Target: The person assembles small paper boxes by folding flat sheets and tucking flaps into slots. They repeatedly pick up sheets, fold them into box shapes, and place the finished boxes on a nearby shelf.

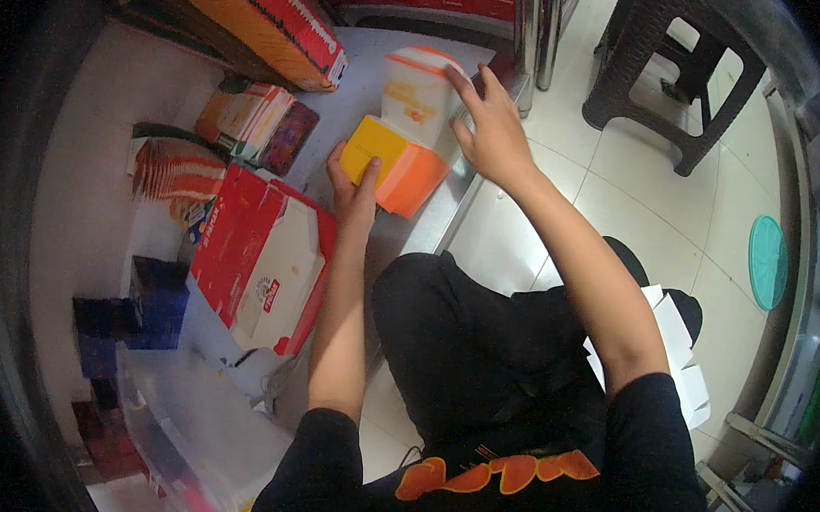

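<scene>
Left hand: your left hand (356, 185) lies just above centre-left of the frame, its fingers (370, 171) clasped over the near edge of the yellow-and-orange box (387, 165); the thumb presses on the yellow face.
Right hand: your right hand (489, 122) sits in the upper centre, fingers spread and released, the fingertips resting against the side of the white box (418, 95); it grips nothing.
Yellow-and-orange box: a small carton, yellow on its left part and orange on its right, tilted, lying on the grey desk (364, 94) in the upper centre.
White box: an upright pale carton with an orange band at its top and a yellow print on its face, standing directly behind the yellow-and-orange box and touching it.
Red-and-white carton: a larger flat carton (261, 264) lies left of centre, just beside your left forearm.
Stacked packs: a fan of red flat packs (176, 168) and a bundle of small cartons (249, 119) occupy the upper left.
Long red box: a long red-and-orange box (256, 17) slants across the top left of the frame.
Clear tub: a translucent plastic tub (193, 421) fills the lower left.
Stool: a dark woven stool (675, 70) stands on the tiled floor in the upper right.
White flat cartons: white folded pieces (685, 367) lie at right, behind your right arm.
</scene>
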Demonstrator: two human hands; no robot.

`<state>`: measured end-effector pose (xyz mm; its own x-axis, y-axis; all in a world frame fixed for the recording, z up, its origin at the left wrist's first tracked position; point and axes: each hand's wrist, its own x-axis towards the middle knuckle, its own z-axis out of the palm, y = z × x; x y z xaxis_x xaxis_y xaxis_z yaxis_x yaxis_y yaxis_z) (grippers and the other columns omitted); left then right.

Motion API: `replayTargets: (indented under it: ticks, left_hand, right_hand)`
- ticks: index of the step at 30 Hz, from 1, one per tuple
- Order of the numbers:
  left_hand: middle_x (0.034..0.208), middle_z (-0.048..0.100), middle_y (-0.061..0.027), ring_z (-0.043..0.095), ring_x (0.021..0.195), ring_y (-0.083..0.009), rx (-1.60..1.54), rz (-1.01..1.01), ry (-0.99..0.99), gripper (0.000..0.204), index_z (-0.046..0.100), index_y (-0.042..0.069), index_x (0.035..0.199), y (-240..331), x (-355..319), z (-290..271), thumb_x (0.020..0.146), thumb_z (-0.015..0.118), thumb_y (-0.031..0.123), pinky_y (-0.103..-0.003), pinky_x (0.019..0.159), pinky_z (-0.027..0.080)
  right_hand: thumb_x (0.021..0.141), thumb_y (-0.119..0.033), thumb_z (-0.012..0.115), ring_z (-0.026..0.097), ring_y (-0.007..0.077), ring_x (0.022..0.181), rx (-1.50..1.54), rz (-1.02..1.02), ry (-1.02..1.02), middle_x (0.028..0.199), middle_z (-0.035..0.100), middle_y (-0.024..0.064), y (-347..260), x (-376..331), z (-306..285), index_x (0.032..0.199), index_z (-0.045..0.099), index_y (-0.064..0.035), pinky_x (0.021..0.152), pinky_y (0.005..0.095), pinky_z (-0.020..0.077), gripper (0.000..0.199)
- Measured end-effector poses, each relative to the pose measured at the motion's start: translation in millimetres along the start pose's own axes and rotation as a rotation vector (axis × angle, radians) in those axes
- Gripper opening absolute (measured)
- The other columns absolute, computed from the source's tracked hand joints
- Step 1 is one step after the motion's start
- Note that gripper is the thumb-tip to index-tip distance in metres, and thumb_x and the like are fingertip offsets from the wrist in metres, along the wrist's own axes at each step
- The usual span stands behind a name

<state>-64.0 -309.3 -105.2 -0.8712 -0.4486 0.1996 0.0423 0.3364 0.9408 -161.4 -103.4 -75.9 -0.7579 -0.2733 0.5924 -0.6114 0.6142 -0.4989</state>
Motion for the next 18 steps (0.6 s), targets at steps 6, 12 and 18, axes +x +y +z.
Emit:
replayTargets:
  ticks: [6,12,18]
  left_hand:
    - [0.140,0.039,-0.0205,0.042,0.129,-0.0299,0.179,-0.029,0.005,0.064,0.031,0.000,0.142,7,-2,-16,0.094,0.065,0.025,-0.039,0.109,0.036]
    - [0.137,0.042,-0.0243,0.040,0.131,-0.0334,0.562,0.473,0.308,0.065,0.034,-0.005,0.140,55,-54,39,0.090,0.068,0.018,-0.044,0.114,0.027]
    - [0.131,0.052,-0.0185,0.049,0.126,-0.0257,0.087,-0.004,-0.610,0.061,0.044,-0.003,0.137,88,-186,168,0.089,0.071,0.025,-0.039,0.108,0.036]
  right_hand:
    - [0.084,-0.021,0.071,0.045,0.0409,0.129,-0.119,0.098,-0.415,0.133,0.053,0.0217,-18,-167,-155,0.135,0.054,-0.0064,0.111,0.0509,0.0312,0.056]
    - [0.062,-0.021,0.088,0.034,0.0414,0.139,-0.491,0.845,-0.804,0.146,0.039,0.0254,-47,-322,-251,0.137,0.049,-0.0080,0.113,0.0574,0.0262,0.086]
    - [0.076,-0.014,0.074,0.051,0.0362,0.122,-0.360,0.561,-0.494,0.126,0.056,0.0172,-18,-358,-261,0.114,0.061,-0.0063,0.097,0.0449,0.0441,0.041]
